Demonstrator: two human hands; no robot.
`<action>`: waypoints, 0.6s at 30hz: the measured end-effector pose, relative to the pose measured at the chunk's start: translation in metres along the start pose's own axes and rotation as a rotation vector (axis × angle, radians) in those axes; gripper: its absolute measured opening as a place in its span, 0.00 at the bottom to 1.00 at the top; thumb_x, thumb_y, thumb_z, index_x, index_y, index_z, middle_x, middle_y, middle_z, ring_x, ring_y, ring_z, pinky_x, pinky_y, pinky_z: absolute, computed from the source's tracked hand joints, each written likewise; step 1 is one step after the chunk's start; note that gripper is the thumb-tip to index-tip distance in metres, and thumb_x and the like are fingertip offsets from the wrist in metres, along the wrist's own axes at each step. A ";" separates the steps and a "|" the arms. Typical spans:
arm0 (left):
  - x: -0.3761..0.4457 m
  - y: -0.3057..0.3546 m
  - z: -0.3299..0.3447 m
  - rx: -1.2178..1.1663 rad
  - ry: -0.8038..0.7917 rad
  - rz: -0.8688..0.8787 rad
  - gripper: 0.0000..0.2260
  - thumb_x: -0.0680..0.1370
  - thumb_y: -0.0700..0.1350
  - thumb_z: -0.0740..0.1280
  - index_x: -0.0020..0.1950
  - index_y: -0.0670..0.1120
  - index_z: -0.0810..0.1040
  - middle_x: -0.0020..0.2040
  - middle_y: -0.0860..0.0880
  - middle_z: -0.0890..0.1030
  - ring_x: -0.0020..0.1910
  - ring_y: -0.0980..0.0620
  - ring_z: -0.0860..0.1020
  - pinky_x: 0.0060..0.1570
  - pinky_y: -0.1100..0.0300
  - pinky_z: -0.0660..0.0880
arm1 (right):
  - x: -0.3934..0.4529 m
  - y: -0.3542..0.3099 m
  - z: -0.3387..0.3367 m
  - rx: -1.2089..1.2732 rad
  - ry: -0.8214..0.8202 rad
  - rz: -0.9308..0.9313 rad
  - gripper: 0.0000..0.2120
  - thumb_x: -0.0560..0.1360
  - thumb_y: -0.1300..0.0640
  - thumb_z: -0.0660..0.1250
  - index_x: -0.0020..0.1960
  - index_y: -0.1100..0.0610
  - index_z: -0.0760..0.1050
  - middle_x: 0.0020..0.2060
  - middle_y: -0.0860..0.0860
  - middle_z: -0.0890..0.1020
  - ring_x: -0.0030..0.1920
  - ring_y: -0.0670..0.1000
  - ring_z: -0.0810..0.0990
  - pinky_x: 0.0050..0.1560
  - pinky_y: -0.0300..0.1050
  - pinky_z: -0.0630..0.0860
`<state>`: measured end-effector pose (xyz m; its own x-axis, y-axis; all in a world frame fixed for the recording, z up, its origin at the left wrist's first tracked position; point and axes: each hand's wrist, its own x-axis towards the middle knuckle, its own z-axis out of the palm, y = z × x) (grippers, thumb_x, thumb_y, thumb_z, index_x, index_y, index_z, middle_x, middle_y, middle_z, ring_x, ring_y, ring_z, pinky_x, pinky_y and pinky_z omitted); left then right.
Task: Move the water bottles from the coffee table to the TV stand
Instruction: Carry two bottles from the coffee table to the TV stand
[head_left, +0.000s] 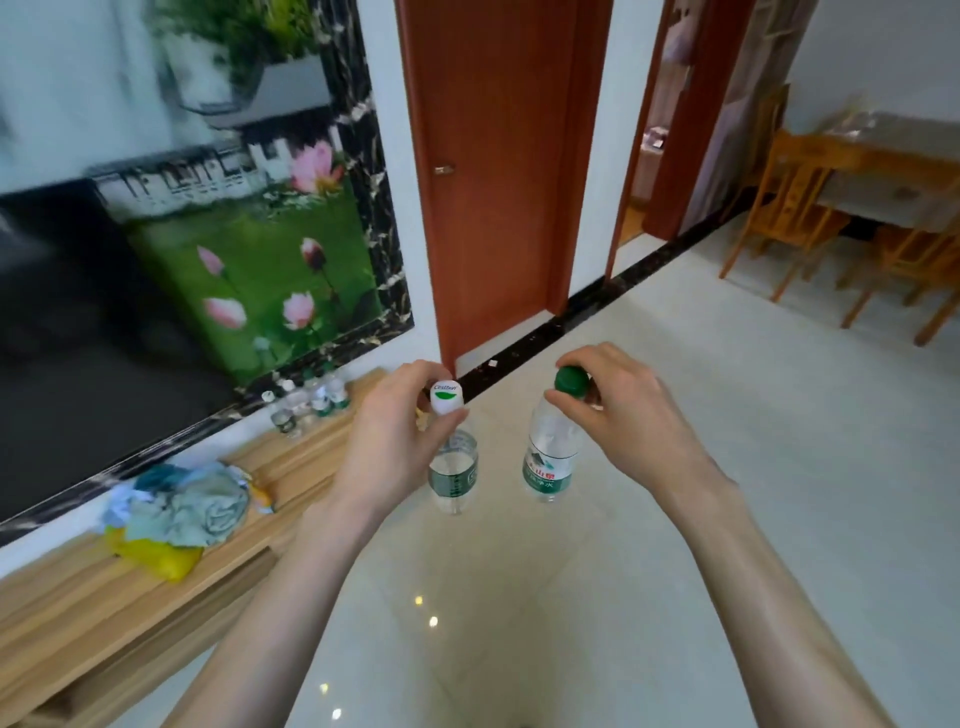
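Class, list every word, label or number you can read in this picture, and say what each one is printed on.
"C'estbon", roughly, in small blurred script: white cap of the bottle in the left hand.
"山泉", partly read: green label of the bottle in the right hand.
Bottles on the TV stand: labels too small to read.

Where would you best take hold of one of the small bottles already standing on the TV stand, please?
By the cap and neck, from above with fingertips, as each hand now carries its bottle. The small bottles stand upright, clustered close together near the wall, so their sides look crowded while the caps are free.
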<state>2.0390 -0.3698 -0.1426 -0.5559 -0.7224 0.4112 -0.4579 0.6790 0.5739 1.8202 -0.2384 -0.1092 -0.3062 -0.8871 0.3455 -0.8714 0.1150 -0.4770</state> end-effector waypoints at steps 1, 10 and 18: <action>0.009 -0.008 0.000 0.015 0.015 -0.010 0.12 0.77 0.50 0.75 0.56 0.55 0.75 0.46 0.60 0.78 0.45 0.63 0.76 0.41 0.65 0.70 | 0.018 0.001 0.006 0.007 -0.015 -0.025 0.11 0.79 0.47 0.70 0.58 0.49 0.76 0.49 0.44 0.76 0.44 0.44 0.75 0.45 0.37 0.73; 0.081 -0.089 -0.013 0.033 0.191 -0.155 0.13 0.76 0.50 0.76 0.54 0.59 0.74 0.46 0.61 0.80 0.46 0.60 0.78 0.40 0.66 0.72 | 0.158 -0.007 0.071 0.046 -0.157 -0.203 0.13 0.80 0.48 0.69 0.61 0.52 0.75 0.52 0.46 0.77 0.49 0.48 0.78 0.52 0.48 0.78; 0.154 -0.180 -0.024 0.043 0.259 -0.204 0.13 0.75 0.48 0.77 0.53 0.56 0.75 0.45 0.61 0.79 0.44 0.61 0.77 0.41 0.68 0.71 | 0.276 -0.030 0.143 0.051 -0.225 -0.302 0.13 0.80 0.48 0.69 0.61 0.53 0.76 0.52 0.48 0.78 0.50 0.50 0.78 0.49 0.46 0.75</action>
<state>2.0524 -0.6067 -0.1651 -0.2575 -0.8497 0.4600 -0.5738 0.5175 0.6348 1.8166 -0.5501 -0.1154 0.0587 -0.9542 0.2934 -0.8875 -0.1845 -0.4223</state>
